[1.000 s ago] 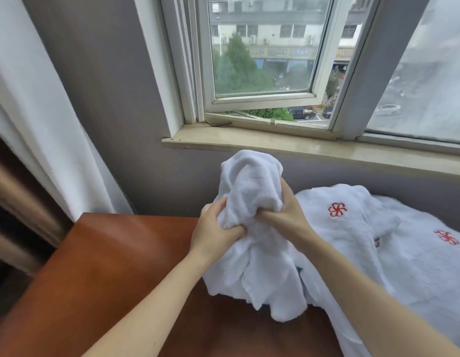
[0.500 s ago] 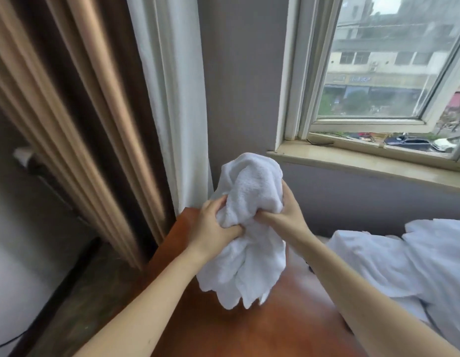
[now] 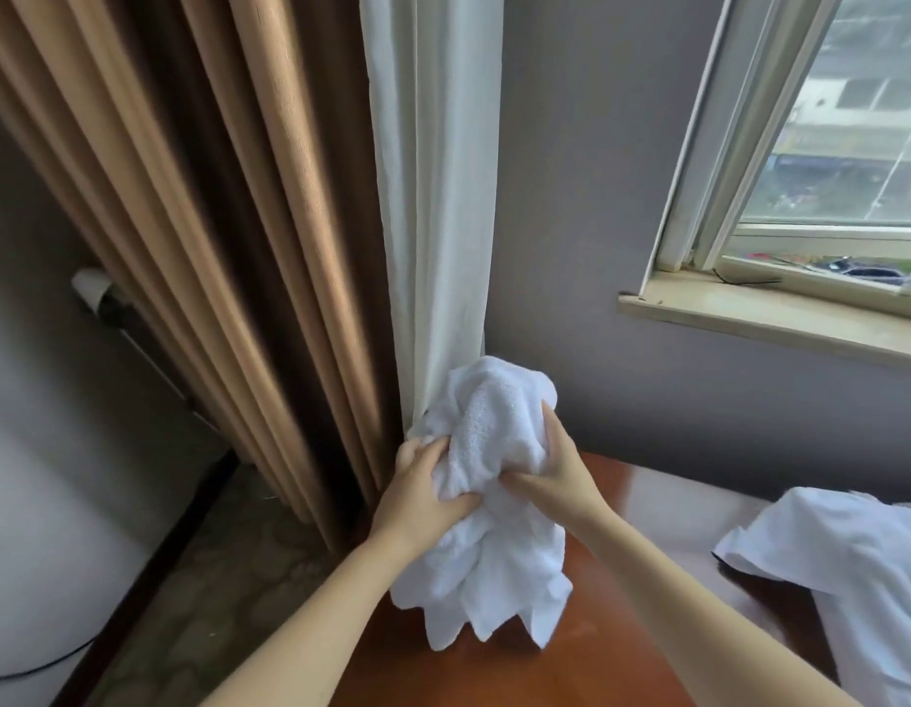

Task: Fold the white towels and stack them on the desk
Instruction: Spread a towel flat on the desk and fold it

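Now left hand (image 3: 422, 497) and right hand (image 3: 558, 484) fingers clench 1 bunched towel (image 3: 494, 568) over the desk (image 3: 621, 660) edge; bare wood lies below them, white pile (image 3: 851, 558) well right.

A plain white towel (image 3: 489, 482), a reddish-brown desk (image 3: 570, 671), tan curtains (image 3: 198, 196) beside a white sheer curtain (image 3: 433, 170), a grey wall (image 3: 596, 196).

Soft daylight enters from the window (image 3: 820, 160) at upper right, the desk (image 3: 621, 507) shows pale glare, and wide-angle edges bend.
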A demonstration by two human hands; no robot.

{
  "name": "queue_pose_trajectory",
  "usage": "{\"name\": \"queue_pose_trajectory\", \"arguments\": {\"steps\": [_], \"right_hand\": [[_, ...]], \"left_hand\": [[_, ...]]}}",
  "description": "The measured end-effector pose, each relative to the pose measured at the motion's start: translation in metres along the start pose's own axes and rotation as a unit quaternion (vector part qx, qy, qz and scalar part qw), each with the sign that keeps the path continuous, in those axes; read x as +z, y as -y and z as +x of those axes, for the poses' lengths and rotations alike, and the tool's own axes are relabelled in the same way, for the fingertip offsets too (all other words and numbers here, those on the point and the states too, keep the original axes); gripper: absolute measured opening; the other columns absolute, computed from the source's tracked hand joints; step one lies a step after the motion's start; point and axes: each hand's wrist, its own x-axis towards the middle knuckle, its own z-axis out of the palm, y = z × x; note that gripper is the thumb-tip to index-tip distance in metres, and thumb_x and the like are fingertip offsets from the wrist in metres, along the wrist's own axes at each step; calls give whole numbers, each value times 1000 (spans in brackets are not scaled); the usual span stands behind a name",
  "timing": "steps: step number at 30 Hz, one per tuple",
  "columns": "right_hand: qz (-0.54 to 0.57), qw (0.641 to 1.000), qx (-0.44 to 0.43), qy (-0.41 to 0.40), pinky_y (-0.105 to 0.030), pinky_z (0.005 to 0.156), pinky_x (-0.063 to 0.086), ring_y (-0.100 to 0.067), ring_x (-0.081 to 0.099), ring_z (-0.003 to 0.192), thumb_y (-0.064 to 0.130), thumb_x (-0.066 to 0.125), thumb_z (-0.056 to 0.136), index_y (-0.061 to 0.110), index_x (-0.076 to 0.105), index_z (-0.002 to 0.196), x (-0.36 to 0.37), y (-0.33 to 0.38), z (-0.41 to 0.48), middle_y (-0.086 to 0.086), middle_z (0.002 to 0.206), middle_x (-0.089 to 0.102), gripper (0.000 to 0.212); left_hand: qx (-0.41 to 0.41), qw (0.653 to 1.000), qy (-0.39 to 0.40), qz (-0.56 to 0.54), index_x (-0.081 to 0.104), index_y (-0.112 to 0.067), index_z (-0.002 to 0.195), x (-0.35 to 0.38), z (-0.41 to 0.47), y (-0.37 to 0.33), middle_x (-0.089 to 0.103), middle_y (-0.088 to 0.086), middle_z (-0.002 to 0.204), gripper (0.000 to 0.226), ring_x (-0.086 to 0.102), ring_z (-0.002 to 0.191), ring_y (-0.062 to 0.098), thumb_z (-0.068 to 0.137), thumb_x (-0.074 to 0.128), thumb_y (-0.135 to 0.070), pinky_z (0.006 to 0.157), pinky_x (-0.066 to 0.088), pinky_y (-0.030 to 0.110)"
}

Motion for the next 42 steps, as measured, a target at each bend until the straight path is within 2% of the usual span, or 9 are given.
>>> {"name": "queue_pose_trajectory", "arguments": {"steps": [2,4,6,8,12,18,30,38,42], "right_hand": [[-164,980,102,40,-31,88,48,-24,50,126,23,71,76,33,19,153,6,-28,2,2,147,38,94],[-304,924,181,143,-32,91,43,-32,40,134,31,66,87,37,10,155,13,-56,-4,-4,160,7,89],[-346,882,207,244,-35,105,40,-33,32,141,35,64,92,37,13,156,19,-75,-15,-3,162,-7,82],[-339,871,215,282,-36,112,35,-32,22,147,34,63,94,37,8,156,20,-87,-25,1,162,-17,83],[-332,889,191,253,-36,106,41,-28,32,142,34,61,94,35,19,155,10,-84,-27,2,163,-1,74],[-330,919,161,145,-34,97,49,-14,47,129,36,59,93,28,30,152,-20,-56,-44,6,157,28,66],[-453,875,158,-63,-35,103,39,-21,37,137,37,60,89,26,33,150,-201,-9,-161,2,153,33,67],[-482,842,200,-138,-35,103,37,-24,43,127,35,61,85,23,35,147,-320,-7,-241,-1,141,44,68],[-465,839,224,-171,-34,110,31,-23,34,138,34,61,86,22,29,151,-368,-16,-270,-2,151,37,74]], "left_hand": [[-42,997,45,44,28,-53,141,14,6,20,5,-23,153,76,38,131,5,77,68,-55,101,44,30],[-96,983,123,98,20,-41,153,28,10,42,-2,-12,162,79,22,147,18,89,64,-45,114,35,39],[-109,963,210,130,19,-34,156,40,9,58,9,-4,164,76,22,148,19,93,61,-39,118,30,38],[-99,954,249,135,18,-37,156,47,5,66,17,-3,163,75,26,147,20,94,58,-38,118,30,40],[-96,955,233,155,21,-38,155,48,6,62,23,-3,161,72,29,145,22,92,57,-40,116,33,40],[-58,974,117,183,34,-24,148,58,-3,13,25,-2,150,63,35,136,18,92,58,-38,104,44,34],[155,947,189,209,34,-26,149,165,-28,-172,32,0,152,66,35,138,19,91,59,-42,107,40,36],[224,922,243,202,33,-22,149,260,-49,-272,33,2,151,66,34,139,21,89,59,-36,107,36,33],[245,912,256,204,30,-23,150,304,-57,-309,29,0,154,68,28,142,21,91,58,-39,109,29,32]]}}
